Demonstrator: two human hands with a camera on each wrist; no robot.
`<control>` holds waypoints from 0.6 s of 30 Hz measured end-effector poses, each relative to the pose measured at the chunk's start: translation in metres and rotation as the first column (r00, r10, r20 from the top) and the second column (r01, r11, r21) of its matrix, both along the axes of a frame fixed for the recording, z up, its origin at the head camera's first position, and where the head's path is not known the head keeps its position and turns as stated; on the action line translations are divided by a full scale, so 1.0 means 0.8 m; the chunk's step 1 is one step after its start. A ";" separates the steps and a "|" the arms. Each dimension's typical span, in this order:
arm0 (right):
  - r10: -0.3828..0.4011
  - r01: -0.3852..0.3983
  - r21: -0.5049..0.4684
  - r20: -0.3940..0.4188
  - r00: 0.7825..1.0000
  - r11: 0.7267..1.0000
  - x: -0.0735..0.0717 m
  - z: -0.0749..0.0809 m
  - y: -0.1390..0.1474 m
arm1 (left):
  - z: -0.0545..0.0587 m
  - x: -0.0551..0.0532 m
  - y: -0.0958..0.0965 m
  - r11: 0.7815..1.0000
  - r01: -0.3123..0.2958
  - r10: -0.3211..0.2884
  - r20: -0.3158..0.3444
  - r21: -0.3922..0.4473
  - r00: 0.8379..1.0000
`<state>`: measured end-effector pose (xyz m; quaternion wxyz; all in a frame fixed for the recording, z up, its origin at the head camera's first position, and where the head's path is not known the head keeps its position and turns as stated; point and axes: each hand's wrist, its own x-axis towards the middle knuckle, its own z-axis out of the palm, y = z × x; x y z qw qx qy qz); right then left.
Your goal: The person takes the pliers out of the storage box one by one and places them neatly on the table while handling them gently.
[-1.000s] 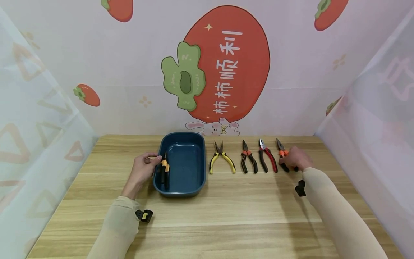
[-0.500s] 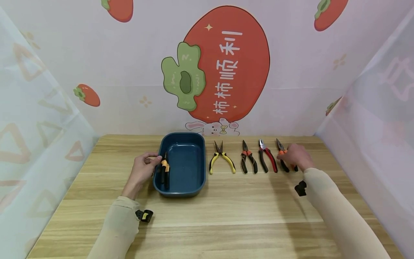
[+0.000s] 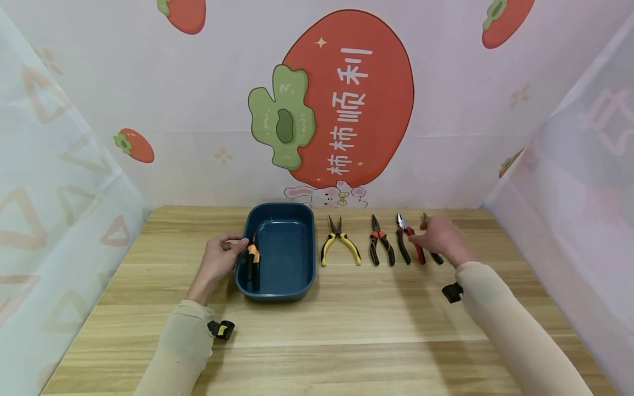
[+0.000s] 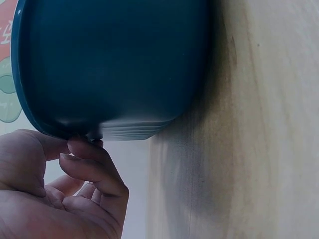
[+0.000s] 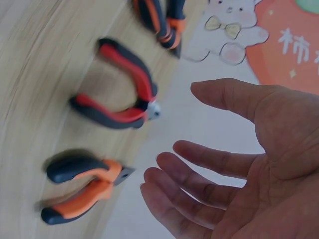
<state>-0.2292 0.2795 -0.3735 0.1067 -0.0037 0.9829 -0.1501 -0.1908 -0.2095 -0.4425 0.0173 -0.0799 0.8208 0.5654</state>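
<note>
My left hand [image 3: 220, 261] pinches the left rim of a deep blue plastic bin [image 3: 310, 264]; the left wrist view shows thumb and fingers meeting at the rim of the bin [image 4: 109, 64]. Against the bin's left wall lies a tool with black and yellow-orange handles [image 3: 255, 270]. My right hand [image 3: 442, 240] hovers with fingers spread and nothing between them. It partly covers red-and-black pliers [image 3: 403, 250] and orange-and-black pliers [image 3: 436, 257] in the head view. Both the red-and-black pliers [image 5: 144, 84] and the orange-and-black pliers [image 5: 92, 196] lie apart from the hand in the right wrist view.
Yellow-handled long-nose pliers [image 3: 338, 235] lie right of the bin, handles spread. Beside them are other orange-and-black long-nose pliers [image 3: 381, 235]. Everything stands on a wooden table [image 3: 317, 352] with a printed cloth backdrop [image 3: 198, 110] behind and at both sides.
My right hand has shifted left, from over the rightmost orange-and-black pliers towards the red-and-black pair, and its fingers have come away from the former. My left hand and the bin stay put.
</note>
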 end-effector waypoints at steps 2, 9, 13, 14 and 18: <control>0.028 -0.027 0.016 -0.018 0.999 0.999 0.002 0.003 -0.008 | 0.001 0.000 0.000 1.000 0.004 -0.004 0.001 -0.002 1.000; 0.074 -0.074 -0.011 -0.034 0.997 0.997 0.007 0.010 -0.040 | 0.004 0.000 0.000 1.000 0.011 -0.011 -0.013 -0.001 1.000; 0.106 -0.106 -0.011 -0.054 0.993 0.994 0.009 0.013 -0.058 | 0.005 0.000 0.000 1.000 0.013 -0.013 -0.010 -0.002 1.000; 0.114 -0.115 -0.007 -0.062 0.992 0.993 0.009 0.013 -0.061 | 0.005 0.000 0.000 1.000 0.013 -0.013 -0.009 -0.002 1.000; 0.124 -0.125 0.000 -0.097 0.988 0.992 0.010 0.014 -0.075 | 0.005 0.000 0.000 1.000 0.016 -0.016 -0.005 -0.003 1.000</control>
